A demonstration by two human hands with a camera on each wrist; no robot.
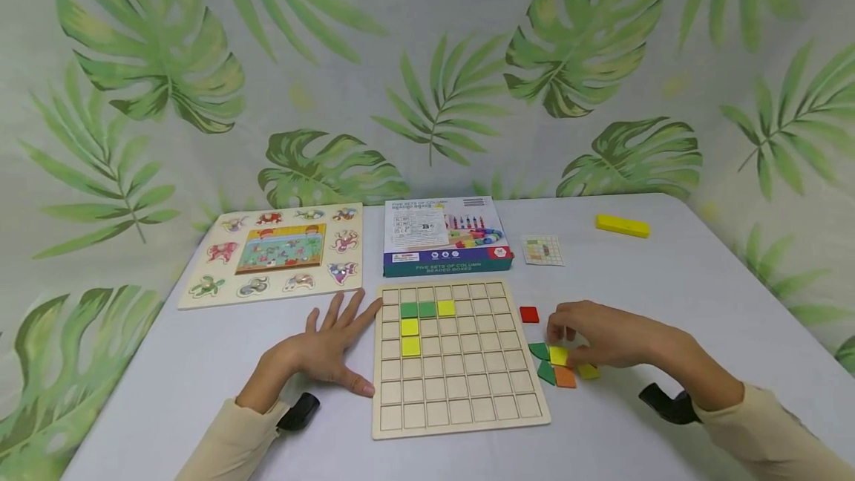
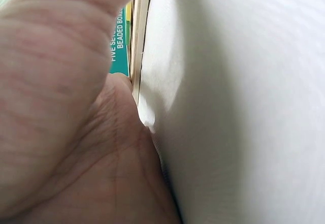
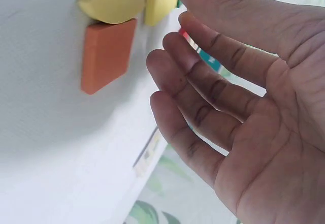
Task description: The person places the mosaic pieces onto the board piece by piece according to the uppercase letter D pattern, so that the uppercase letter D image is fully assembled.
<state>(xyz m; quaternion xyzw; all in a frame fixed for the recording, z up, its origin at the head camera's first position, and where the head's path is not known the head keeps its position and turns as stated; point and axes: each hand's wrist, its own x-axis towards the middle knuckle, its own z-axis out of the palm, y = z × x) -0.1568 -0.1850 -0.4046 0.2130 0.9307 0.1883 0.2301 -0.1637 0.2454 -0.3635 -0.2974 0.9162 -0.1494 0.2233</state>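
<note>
A wooden grid board (image 1: 461,391) lies flat, with two green tiles and several yellow tiles (image 1: 410,346) in its upper left cells. My left hand (image 1: 327,351) is spread on the table, thumb and a fingertip at the board's left edge. Right of the board, my right hand (image 1: 604,336) hovers over a small group of loose pieces. Its thumb tip is right by a yellow tile (image 1: 558,355), and its other fingers are loosely bent. An orange tile (image 3: 107,56) and a yellow piece with a curved edge (image 3: 114,0) lie beside it, near green pieces (image 1: 546,372).
A red tile (image 1: 529,315) lies just right of the board. Behind stand a bead game box (image 1: 447,237), a small pattern card (image 1: 543,250) and a yellow bar-shaped object (image 1: 623,226). A wooden picture puzzle (image 1: 267,292) lies at the back left, before a leaf-patterned cloth (image 1: 334,95).
</note>
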